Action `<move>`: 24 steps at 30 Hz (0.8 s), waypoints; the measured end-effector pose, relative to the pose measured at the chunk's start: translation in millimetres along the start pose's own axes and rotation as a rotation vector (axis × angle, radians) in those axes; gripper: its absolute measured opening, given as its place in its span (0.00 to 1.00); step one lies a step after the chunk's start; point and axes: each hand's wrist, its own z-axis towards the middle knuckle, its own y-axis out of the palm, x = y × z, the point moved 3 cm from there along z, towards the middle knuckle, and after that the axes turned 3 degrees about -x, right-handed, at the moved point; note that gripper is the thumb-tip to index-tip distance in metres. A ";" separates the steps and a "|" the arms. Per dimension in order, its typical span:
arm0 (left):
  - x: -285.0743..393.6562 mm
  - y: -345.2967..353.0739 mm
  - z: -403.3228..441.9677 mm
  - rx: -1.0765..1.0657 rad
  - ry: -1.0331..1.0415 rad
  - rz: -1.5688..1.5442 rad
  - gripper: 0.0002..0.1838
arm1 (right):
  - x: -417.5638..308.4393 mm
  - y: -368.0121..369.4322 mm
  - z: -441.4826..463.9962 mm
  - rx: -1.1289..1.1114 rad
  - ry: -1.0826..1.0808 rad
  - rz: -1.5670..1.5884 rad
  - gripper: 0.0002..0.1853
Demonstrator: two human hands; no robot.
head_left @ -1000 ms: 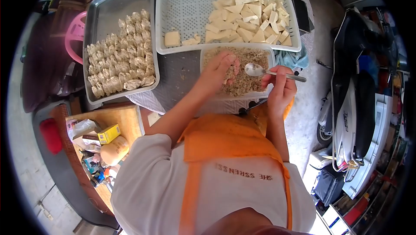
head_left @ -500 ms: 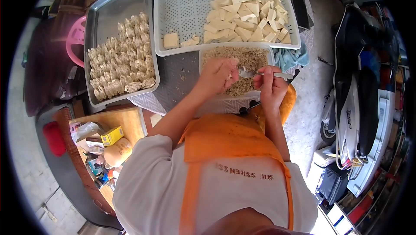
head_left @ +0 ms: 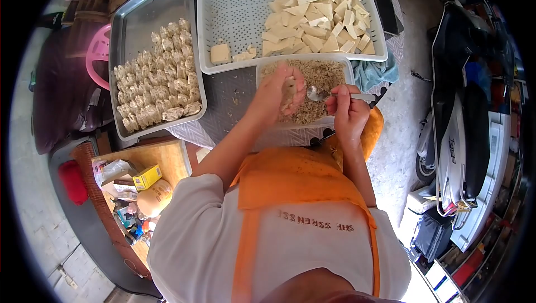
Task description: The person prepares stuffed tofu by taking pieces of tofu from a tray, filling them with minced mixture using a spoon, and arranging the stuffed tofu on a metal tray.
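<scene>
My left hand [head_left: 274, 93] is cupped over the left part of a white tub [head_left: 349, 71] of crumbly brown filling [head_left: 322, 70]. Its curled fingers hold a pale tofu piece [head_left: 288, 89], partly hidden by the hand. In my right hand [head_left: 350, 112] is a metal spoon [head_left: 362, 97], pinched by the handle. The spoon's bowl is over the filling, just right of my left fingers. Behind the tub, a perforated plastic tray [head_left: 240, 12] carries a heap of cut tofu wedges [head_left: 318, 15], plus a squarish block [head_left: 220, 53] and some crumbs near its front edge.
To the left, a metal tray [head_left: 148, 10] holds rows of filled, crinkled pieces [head_left: 156, 85]. A teal cloth [head_left: 375, 74] lies by the tub's right corner. Lower left is a wooden table [head_left: 173, 158] with a yellow box [head_left: 146, 177]. A scooter [head_left: 455, 135] stands at right.
My left hand has turned and opened somewhat, so the pale piece in its palm now shows. The spoon's bowl has shifted slightly; my right hand is nearly still.
</scene>
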 end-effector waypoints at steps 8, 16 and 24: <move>-5.0 -12.9 1.6 -0.106 -0.032 -0.071 0.27 | -6.0 0.5 1.7 0.019 0.051 0.281 0.12; 0.1 -5.1 -0.8 -0.088 0.016 0.079 0.23 | -10.0 6.2 -1.1 -0.008 0.049 0.271 0.12; -7.9 -5.6 4.9 -0.150 0.130 0.295 0.15 | -1.8 -8.8 6.3 0.132 0.131 0.414 0.15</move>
